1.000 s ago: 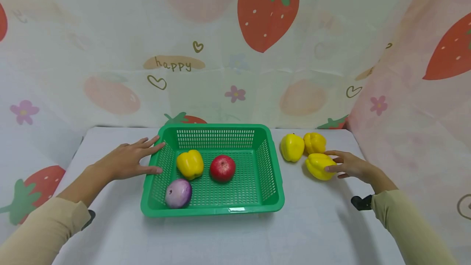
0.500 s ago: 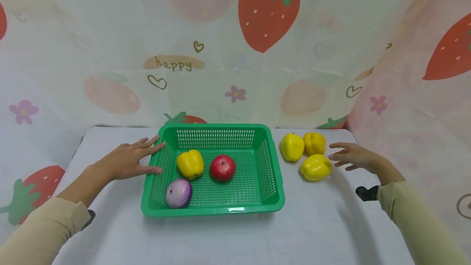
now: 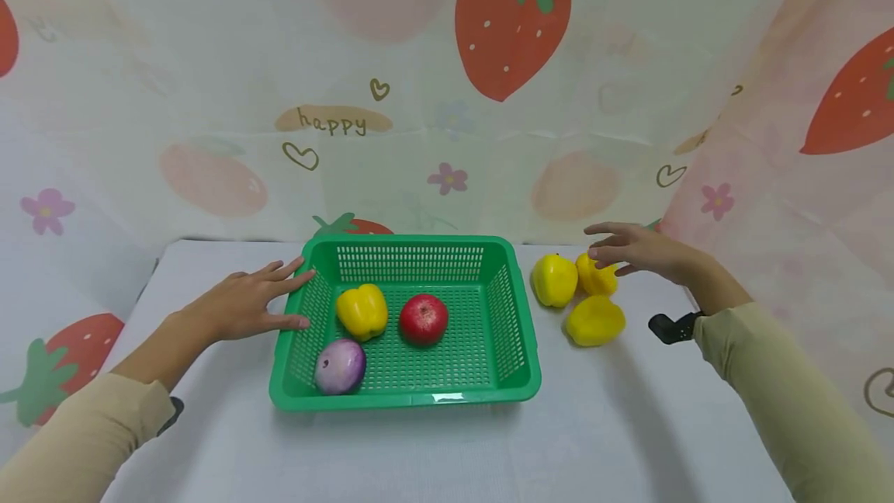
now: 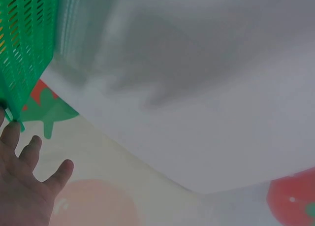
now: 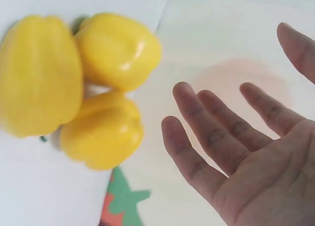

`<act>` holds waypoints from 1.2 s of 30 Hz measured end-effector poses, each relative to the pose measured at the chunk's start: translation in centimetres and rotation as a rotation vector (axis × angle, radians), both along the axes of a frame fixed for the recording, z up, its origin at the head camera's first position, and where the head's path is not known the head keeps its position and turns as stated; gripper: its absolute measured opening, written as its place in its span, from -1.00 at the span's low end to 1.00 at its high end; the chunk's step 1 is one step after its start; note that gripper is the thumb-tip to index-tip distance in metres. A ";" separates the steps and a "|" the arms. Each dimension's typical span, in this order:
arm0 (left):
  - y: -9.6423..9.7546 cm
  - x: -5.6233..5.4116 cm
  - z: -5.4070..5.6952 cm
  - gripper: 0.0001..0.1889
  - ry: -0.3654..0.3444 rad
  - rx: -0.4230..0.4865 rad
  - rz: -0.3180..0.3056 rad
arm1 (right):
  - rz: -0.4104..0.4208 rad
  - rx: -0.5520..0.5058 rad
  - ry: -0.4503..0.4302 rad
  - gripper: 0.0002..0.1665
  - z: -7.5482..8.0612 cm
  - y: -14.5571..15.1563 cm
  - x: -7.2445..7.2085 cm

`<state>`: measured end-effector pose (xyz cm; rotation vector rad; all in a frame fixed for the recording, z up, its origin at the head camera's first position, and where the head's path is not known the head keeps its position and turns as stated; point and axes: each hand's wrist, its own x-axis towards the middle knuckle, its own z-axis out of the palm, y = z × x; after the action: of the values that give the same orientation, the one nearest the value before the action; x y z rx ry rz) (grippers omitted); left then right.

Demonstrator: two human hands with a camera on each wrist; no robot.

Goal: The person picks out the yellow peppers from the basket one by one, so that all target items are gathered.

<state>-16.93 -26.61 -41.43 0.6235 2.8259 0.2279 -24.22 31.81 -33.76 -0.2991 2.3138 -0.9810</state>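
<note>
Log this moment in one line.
left hand: at basket rim; right hand: empty, near loose peppers; basket holds: pepper, red fruit, purple vegetable

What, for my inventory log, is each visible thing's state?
Basket: upright, partly filled.
Basket pepper: inside, whole.
Red fruit: inside, whole.
Purple vegetable: inside, whole.
Left pepper: outside basket.
Back pepper: outside, partly hidden.
Front pepper: outside, lying sideways.
Left hand: spread, at basket's edge.
Right hand: raised, holding nothing.

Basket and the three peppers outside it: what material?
Basket: likely molded plastic, semi-gloss; uniform green, regular slots, bright rim highlight.

Peppers: smooth, waxy-looking yellow surface, white highlights on one in the right wrist view; could be plastic or foam replicas, or real. Look alone doesn't settle it.
</note>
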 end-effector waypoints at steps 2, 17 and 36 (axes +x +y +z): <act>0.0 -0.1 0.0 -0.05 -0.004 -0.002 0.002 | 0.014 -0.025 0.018 -0.18 0.5 -1.3 -0.2; 0.2 -0.2 -0.2 -0.05 -0.009 0.003 -0.002 | 0.138 -0.095 0.054 -0.28 0.2 -11.3 -1.4; 0.1 0.0 0.2 -0.06 -0.006 0.013 -0.008 | 0.169 -0.143 0.053 -0.20 -4.1 -21.0 -1.0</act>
<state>-16.90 -26.52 -41.25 0.6355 2.8180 0.2460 -25.21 10.79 -37.88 -0.5757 2.2268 -1.0651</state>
